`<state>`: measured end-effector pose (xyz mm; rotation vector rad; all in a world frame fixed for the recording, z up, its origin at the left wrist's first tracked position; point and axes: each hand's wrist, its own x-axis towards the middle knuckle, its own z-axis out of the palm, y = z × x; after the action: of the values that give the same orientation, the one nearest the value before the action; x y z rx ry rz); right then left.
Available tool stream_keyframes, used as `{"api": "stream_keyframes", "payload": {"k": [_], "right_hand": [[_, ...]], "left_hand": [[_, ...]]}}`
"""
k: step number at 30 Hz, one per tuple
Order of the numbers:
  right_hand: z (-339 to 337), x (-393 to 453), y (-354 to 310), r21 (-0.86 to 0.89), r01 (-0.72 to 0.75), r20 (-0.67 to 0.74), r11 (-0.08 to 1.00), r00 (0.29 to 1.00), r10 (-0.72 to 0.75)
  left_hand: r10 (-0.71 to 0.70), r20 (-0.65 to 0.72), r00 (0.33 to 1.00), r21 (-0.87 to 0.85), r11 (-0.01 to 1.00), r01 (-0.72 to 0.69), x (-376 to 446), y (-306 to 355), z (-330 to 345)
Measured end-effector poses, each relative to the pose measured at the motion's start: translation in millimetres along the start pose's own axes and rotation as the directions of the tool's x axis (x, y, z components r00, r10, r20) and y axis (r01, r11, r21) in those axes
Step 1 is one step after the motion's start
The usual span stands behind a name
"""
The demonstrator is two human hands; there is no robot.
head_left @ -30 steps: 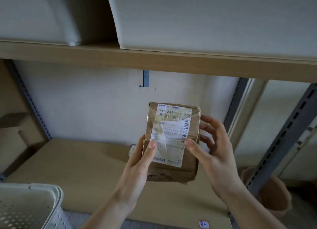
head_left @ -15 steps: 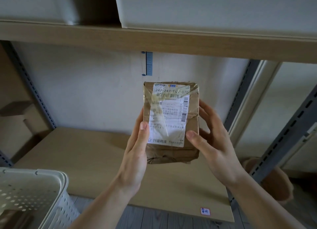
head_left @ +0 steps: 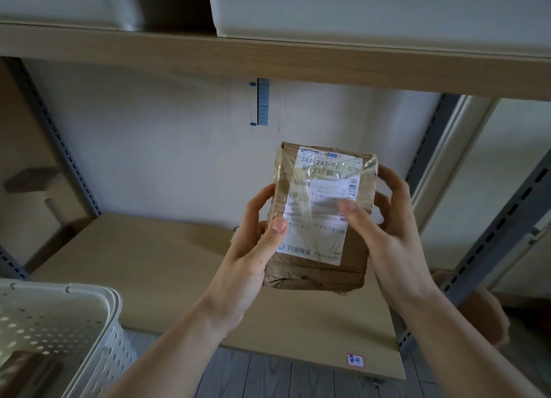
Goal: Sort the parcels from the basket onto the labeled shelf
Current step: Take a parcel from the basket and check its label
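A brown paper parcel (head_left: 320, 272) with a white shipping label under shiny tape is held upright in front of the lower shelf. My left hand (head_left: 252, 254) grips its left edge, thumb on the label's lower corner. My right hand (head_left: 387, 233) holds the right edge, fingers behind it and the blurred thumb across the label. The wooden shelf board (head_left: 167, 266) lies below and behind the parcel, with a small handwritten label (head_left: 355, 360) on its front edge at the right. The white perforated basket (head_left: 59, 323) stands at the lower left, something brown inside it.
An upper shelf board (head_left: 268, 60) carries two pale bins (head_left: 372, 9). Grey slotted uprights (head_left: 489, 239) frame the shelf on both sides. A blue measuring strip (head_left: 263, 102) is stuck on the white back wall. A brown bag (head_left: 483, 314) sits on the floor at the right.
The parcel has shifted slightly right and lower in view. My right thumb has swept across the label and is blurred. More of the basket shows at the lower left.
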<state>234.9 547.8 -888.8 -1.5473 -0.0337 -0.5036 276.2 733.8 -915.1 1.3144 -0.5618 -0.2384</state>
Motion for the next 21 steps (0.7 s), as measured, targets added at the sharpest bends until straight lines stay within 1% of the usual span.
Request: {"api": "stream_keyframes", "payload": {"k": [1, 3, 5, 6, 7, 10, 13, 17, 19, 21], "right_hand": [[1, 0, -2, -0.052, 0.034, 0.015, 0.998, 0.999, -0.033], [3, -2, -4, -0.249, 0.092, 0.024, 0.964, 0.996, -0.089], [10, -4, -8, -0.488, 0.126, 0.013, 0.864, 0.990, -0.137], [13, -6, -9, -0.571, 0.142, 0.015, 0.808, 0.987, -0.163], [15, -7, -7, -0.613, 0.150, 0.013, 0.775, 0.984, -0.180], [12, -4, 0, -0.612, 0.162, -0.009, 0.774, 0.977, -0.212], [6, -1, -1, -0.602, 0.183, 0.019, 0.777, 0.976, -0.216], [-5, 4, -4, -0.529, 0.216, 0.043, 0.821, 0.973, -0.228], [-9, 7, -6, -0.490, 0.207, 0.012, 0.847, 0.973, -0.230], [-13, 8, -7, -0.452, 0.180, -0.032, 0.873, 0.975, -0.218]], "left_hand": [[0.004, 0.011, 1.000, 0.021, 1.000, -0.004, -1, -2, 2], [0.023, 0.001, 1.000, 0.051, 0.998, -0.023, -3, -5, 7], [0.034, -0.029, 0.999, 0.065, 0.997, -0.032, -5, -9, 12], [0.029, -0.037, 0.999, 0.065, 0.998, -0.027, -6, -10, 14], [0.023, -0.040, 0.999, 0.066, 0.998, -0.021, -7, -12, 16], [0.023, -0.039, 0.999, 0.083, 0.996, -0.019, -8, -13, 19], [0.005, -0.023, 1.000, 0.063, 0.998, -0.004, -9, -12, 22], [-0.026, -0.018, 1.000, 0.018, 0.999, 0.026, -9, -9, 23], [-0.036, -0.028, 0.999, 0.022, 0.999, 0.037, -8, -9, 20], [-0.053, -0.030, 0.998, 0.070, 0.996, 0.055, -8, -10, 13]]}}
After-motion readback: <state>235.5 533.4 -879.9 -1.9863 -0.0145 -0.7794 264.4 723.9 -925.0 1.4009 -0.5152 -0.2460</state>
